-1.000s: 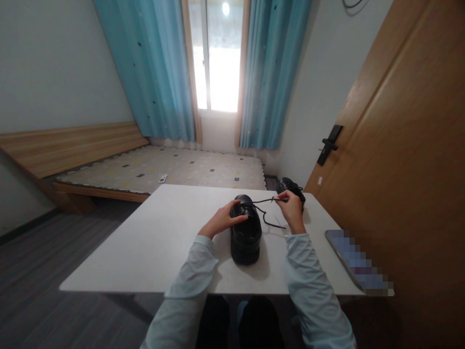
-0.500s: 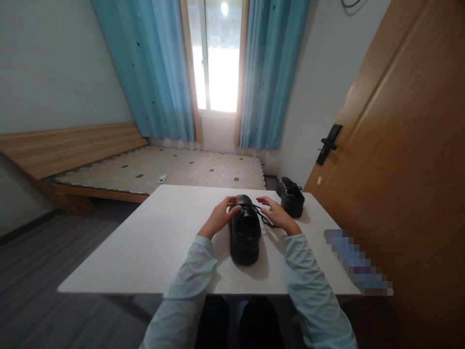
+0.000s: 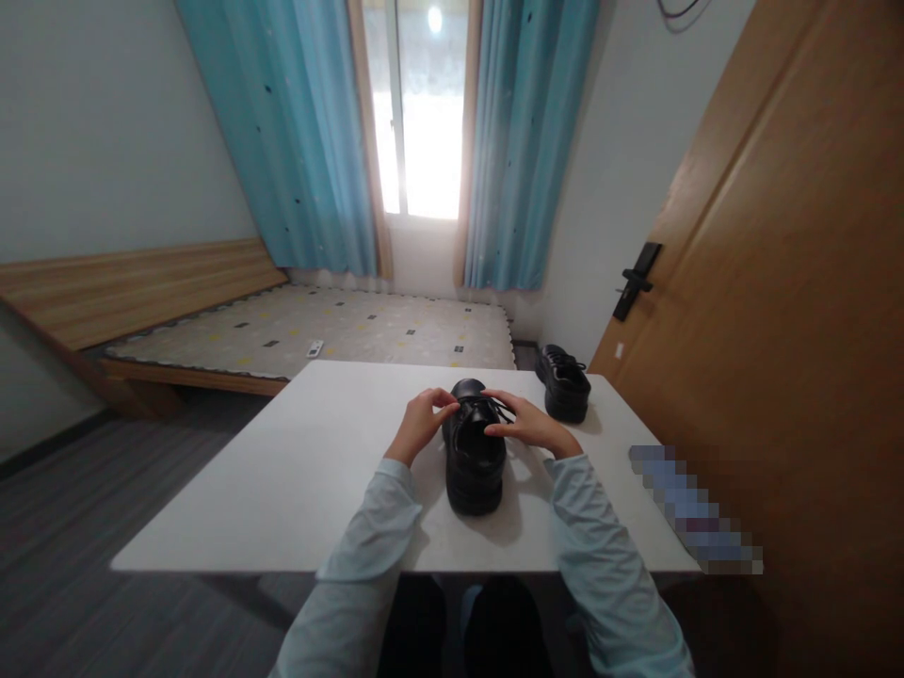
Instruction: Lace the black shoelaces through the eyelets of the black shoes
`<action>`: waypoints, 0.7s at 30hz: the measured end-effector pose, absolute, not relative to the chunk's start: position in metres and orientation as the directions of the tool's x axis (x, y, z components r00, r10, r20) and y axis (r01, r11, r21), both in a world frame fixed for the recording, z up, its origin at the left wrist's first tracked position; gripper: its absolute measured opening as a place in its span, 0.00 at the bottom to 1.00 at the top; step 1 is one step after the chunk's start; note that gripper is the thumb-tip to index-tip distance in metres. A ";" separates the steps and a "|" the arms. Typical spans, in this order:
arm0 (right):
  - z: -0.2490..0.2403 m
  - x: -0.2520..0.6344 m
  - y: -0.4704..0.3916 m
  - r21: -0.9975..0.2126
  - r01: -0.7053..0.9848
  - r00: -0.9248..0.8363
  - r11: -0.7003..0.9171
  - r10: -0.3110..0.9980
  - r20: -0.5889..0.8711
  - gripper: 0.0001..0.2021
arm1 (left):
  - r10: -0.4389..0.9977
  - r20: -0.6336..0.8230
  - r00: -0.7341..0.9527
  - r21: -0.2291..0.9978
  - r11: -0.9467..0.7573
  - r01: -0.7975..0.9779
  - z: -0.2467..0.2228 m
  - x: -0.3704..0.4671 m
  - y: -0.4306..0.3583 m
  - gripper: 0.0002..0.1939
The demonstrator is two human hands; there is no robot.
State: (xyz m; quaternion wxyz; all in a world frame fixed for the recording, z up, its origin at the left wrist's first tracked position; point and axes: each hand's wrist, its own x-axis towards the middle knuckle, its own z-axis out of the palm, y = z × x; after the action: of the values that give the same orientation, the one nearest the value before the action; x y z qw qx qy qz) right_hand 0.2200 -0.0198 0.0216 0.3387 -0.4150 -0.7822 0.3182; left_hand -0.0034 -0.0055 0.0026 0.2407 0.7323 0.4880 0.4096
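Observation:
A black lace-up shoe point(image 3: 475, 476) stands on the white table point(image 3: 282, 490), its heel toward me and toe pointing away. At the left edge of its lacing, my left hand point(image 3: 427, 420) has thumb and fingertips closed together on the shoe; exactly which part they pinch is hidden. My right hand point(image 3: 526, 421) reaches over the right side, fingers at the lacing and thumb apart above the shoe's opening. Black shoelace point(image 3: 503, 412) shows beside the right fingers. A matching black shoe point(image 3: 565, 386) sits at the table's far right corner.
A blurred-out flat bluish item point(image 3: 692, 513) lies along the table's right edge. Beyond the table is a bed point(image 3: 367, 320) with a small white object point(image 3: 314, 348) on it. A wooden door point(image 3: 798, 282) stands close on the right.
My right hand has moved left, from beside the shoe to over its lacing and opening. The left fingertips have closed together at the lacing. The shoe stays in place.

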 end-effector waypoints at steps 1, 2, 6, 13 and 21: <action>0.021 0.220 -0.020 -0.775 0.435 -0.433 0.458 0.861 0.266 0.32 | 0.912 0.365 0.189 0.757 -0.409 0.509 0.002 -0.003 -0.006 0.10; 0.020 0.220 -0.019 -0.770 0.437 -0.440 0.465 0.857 0.268 0.33 | 0.911 0.366 0.191 0.763 -0.411 0.499 0.002 -0.002 -0.005 0.10; 0.018 0.220 -0.019 -0.749 0.454 -0.454 0.482 0.849 0.271 0.33 | 0.908 0.375 0.187 0.775 -0.417 0.474 0.000 0.001 -0.005 0.08; 0.017 0.220 -0.017 -0.732 0.477 -0.481 0.487 0.841 0.246 0.34 | 0.892 0.427 0.148 0.790 -0.448 0.419 -0.001 0.005 -0.004 0.07; 0.018 0.221 -0.017 -0.727 0.495 -0.476 0.476 0.849 0.231 0.34 | 0.866 0.454 0.209 0.775 -0.499 0.388 0.002 0.005 -0.007 0.07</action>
State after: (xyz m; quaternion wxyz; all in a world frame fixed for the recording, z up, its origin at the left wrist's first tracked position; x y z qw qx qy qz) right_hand 0.2211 -0.0169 0.0177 0.2971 -0.4169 -0.8059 0.2973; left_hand 0.0055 -0.0068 0.0024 0.2595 0.7329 0.4279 0.4609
